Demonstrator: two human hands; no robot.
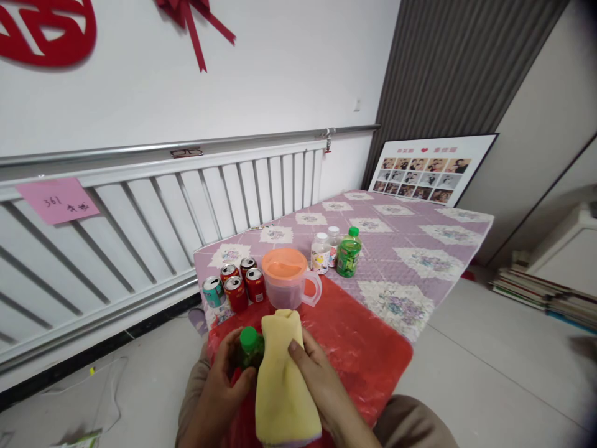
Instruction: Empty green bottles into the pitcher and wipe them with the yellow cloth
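My left hand (224, 387) is wrapped round a green bottle with a green cap (250, 340); its lower part is hidden by my fingers and the cloth. In my right hand (321, 376) is a folded yellow cloth (285, 392), gripped with the thumb across its front. The cloth hangs right beside the bottle, over a red plastic sheet (368, 336). Just beyond my hands stands a clear pitcher (282, 292) with an orange lid.
Several open drink cans (236, 294) stand left of the pitcher. Behind it to the right are two white-capped bottles (319, 254) and another green-capped bottle (349, 254). A floral cloth (396, 249) covers the table, with a white radiator (224, 193) along its far left side.
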